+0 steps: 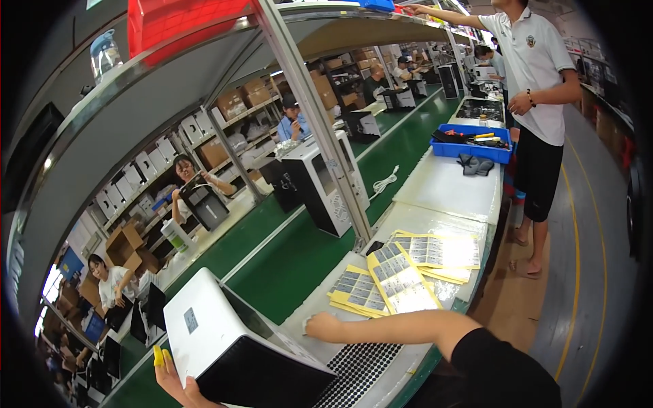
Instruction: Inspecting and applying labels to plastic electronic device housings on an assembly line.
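Head view: left hand (pixel 178 387) grips the tilted white case (pixel 214 309), grey label (pixel 190 320) already on; right hand (pixel 326 328) curled, contents unclear; label sheets (pixel 403 275) remain at its two o'clock.

Readable text: none, print too small | small grey label (pixel 190 319) on white case (pixel 216 306), above the left hand (pixel 177 386) at its lower corner | printed label sheets (pixel 401 275), yellow-edged, just beyond the right hand (pixel 326 328) | crest (pixel 530 41) on co-worker's white shirt (pixel 535 78), well beyond both hands | pale marking (pixel 368 124) on dark case (pixel 354 129), farther ahead
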`<state>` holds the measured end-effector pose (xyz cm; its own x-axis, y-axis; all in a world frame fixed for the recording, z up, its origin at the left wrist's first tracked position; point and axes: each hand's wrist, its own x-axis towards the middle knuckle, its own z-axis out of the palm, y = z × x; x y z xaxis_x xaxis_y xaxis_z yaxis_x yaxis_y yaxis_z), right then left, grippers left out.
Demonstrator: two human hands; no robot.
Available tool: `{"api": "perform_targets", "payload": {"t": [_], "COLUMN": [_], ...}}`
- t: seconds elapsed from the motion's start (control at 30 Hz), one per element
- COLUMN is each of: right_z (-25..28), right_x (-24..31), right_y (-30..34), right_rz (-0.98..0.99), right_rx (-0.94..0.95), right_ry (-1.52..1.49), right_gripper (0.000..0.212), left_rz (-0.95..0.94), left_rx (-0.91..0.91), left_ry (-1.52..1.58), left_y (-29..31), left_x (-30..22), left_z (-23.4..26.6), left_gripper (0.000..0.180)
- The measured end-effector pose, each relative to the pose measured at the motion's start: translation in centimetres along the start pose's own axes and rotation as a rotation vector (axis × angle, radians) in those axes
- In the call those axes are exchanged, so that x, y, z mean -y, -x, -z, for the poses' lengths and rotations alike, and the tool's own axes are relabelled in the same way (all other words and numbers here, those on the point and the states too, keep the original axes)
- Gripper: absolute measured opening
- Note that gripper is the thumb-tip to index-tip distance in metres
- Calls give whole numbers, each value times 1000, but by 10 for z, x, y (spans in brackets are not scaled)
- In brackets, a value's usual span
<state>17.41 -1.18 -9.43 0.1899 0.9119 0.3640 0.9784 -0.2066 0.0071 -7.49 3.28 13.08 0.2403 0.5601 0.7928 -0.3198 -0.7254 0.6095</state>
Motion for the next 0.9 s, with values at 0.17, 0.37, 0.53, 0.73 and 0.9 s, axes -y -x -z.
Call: {"api": "perform_targets", "payload": {"t": [0.17, 0.37, 0.53, 0.73, 0.9], "right_z": [38, 51, 45, 37, 43], "right_x": [-19, -38, -39, -29, -27], "right_y": [75, 118, 114, 111, 102], "right_rz": [315, 91, 25, 58, 70], "right_rx": [81, 65, -90, -10, 45], "right_ry": [99, -364, -317, -224, -157], "right_gripper": [8, 25, 20, 22, 13], "left_rz": [-473, -690, -200, -70, -78], "left_rx": [-254, 494, 866, 956, 906], "left_ry": [-303, -246, -242, -430, -531], "left_y": [43, 111, 162, 192, 193], "left_x": [-2, -9, 39, 79, 107], "left_z": [-15, -32, -85, -97, -120], "left_gripper": [46, 10, 31, 38, 46]}}
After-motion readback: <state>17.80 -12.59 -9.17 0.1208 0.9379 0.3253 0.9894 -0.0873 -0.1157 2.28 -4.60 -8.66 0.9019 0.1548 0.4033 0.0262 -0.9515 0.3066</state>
